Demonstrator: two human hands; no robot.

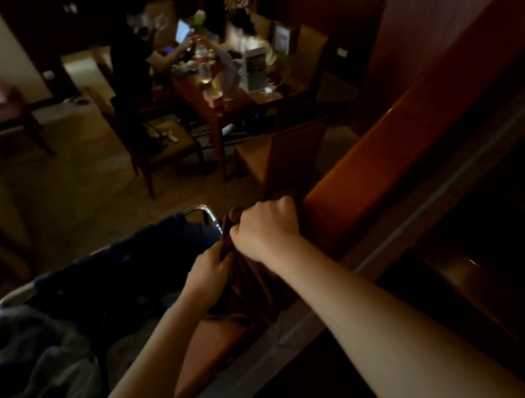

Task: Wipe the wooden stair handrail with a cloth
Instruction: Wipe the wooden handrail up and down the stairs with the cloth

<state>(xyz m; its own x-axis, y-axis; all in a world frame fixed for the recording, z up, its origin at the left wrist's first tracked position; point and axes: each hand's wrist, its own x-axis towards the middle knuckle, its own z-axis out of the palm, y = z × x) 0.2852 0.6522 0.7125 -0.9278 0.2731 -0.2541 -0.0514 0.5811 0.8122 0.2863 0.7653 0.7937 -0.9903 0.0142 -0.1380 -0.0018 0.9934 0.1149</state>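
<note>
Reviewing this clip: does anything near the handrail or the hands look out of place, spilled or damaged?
Nothing looks damaged or spilled. The right hand and left hand both grip a dark brown cloth bunched at the lower end of the wooden handrail. A cart heaped with dark fabric stands just left of the rail. The frame is dim and blurred.

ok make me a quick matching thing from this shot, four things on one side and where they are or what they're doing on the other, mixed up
Things:
1. right hand
2. left hand
3. handrail
4. bottle

States or places:
A. standing on the far table
B. fist closed on the cloth at the rail's lower end
C. runs up toward the upper right
D. pinching the cloth from the left side

Pairs: 1-B, 2-D, 3-C, 4-A
</note>
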